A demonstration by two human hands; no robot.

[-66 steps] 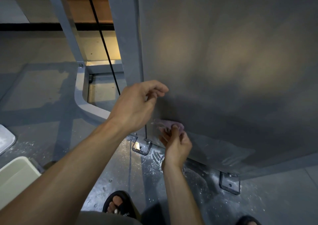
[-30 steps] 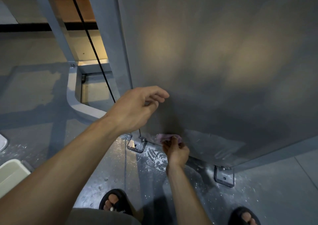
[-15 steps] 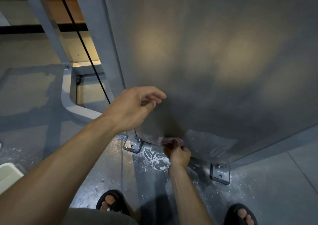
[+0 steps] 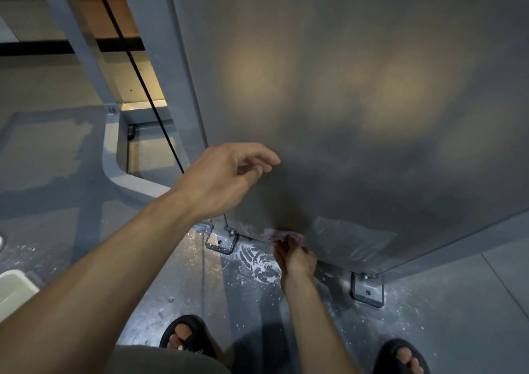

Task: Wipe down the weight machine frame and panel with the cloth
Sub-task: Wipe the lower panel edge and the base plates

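A large grey panel (image 4: 357,101) of the weight machine fills the upper right of the head view. My right hand (image 4: 294,257) grips a small pink cloth (image 4: 279,234) and holds it against the panel's bottom edge, close to the floor. My left hand (image 4: 223,179) hovers higher up in front of the panel's left side, fingers loosely curled and holding nothing. The grey frame post (image 4: 83,41) slants up at the left, with a thin black cable (image 4: 143,81) beside it.
Two metal floor brackets (image 4: 221,242) (image 4: 367,290) anchor the panel's base. White dust (image 4: 257,262) speckles the grey floor under the panel. A cream bin (image 4: 14,290) sits at the lower left. My sandalled feet (image 4: 186,339) stand at the bottom edge.
My right hand has slid the cloth down the panel to its bottom edge. The view has shifted so the panel sits further left. My left hand has kept its pose.
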